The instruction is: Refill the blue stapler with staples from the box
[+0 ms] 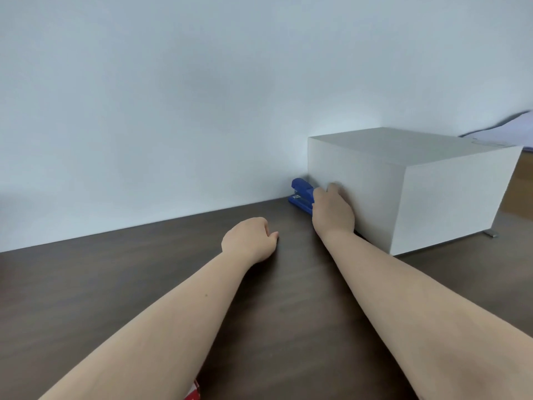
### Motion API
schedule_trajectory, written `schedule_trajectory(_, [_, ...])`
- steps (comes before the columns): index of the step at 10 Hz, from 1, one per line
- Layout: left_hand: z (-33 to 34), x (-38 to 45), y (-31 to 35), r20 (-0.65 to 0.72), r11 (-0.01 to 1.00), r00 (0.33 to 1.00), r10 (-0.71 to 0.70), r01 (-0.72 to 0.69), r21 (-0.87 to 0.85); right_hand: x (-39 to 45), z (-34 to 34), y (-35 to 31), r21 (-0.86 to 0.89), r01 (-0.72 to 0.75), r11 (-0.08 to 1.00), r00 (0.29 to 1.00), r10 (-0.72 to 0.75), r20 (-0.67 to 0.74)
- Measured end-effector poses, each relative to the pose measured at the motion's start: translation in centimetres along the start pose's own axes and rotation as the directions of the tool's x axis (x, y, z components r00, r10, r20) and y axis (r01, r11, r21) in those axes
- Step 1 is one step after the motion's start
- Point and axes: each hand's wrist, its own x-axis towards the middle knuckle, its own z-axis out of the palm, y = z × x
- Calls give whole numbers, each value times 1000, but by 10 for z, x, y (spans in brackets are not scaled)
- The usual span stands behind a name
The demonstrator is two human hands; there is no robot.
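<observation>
Head view: dark wood-grain desk (144, 284) running up to a plain pale wall (173, 96). Large white box-shaped unit (418, 183) standing on the desk at right, hard against the wall, raised on small metal feet, one foot (490, 233) showing at its near right corner. Pale sheets, possibly paper (507, 125), lying behind and beyond the unit at far right. Sliver of a red and white item (196, 392) peeking out at the bottom edge under the left forearm, too little visible to name.

Blue stapler (301, 194) sitting on the desk at the foot of the wall, wedged just beside the white unit's left face, its rear half hidden behind the right hand; small white label on its side.

Right hand (333, 212) reaching forward, arm fully stretched, back of the hand toward the camera and knuckles brushing the unit's left face. Fingers curled forward onto the stapler, thumb up against the unit; cannot tell whether the grip has closed, since the fingertips are hidden behind the hand.

Left hand (249, 239) resting on the desk to the left and nearer, well apart from the stapler, loosely fisted with fingers tucked under and thumb tip against the forefinger, holding nothing visible. Both forearms bare, extended across the desk.
</observation>
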Motion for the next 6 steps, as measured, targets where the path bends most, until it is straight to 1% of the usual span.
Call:
schedule_trajectory(1, [0, 1, 1, 2, 1000, 1000, 2, -2, 11, 1, 0, -2, -42, 72, 997, 997, -71, 14])
schedule_trajectory(2, [0, 1, 2, 9, 1000, 1000, 7, -7, 17, 4, 3, 2, -13, 89, 996, 996, -88, 22])
schedule_trajectory(3, [-3, -1, 3, 13, 999, 1000, 10, -11, 32, 5, 6, 6, 60, 64, 996, 998, -66, 26])
schedule_trajectory(4, [-8, -6, 5, 33, 998, 999, 10, -12, 62, 0, 5, 7, 93, 51, 994, 998, -55, 37])
schedule_trajectory(5, [-16, -15, 9, 44, 999, 999, 2, -4, 51, -11, -8, 5, 112, 60, 992, 995, -69, 78])
schedule_trajectory(6, [-23, -32, 14, 34, 999, 999, 16, -18, 48, -30, -20, 2, 114, 98, 989, 989, -110, 99])
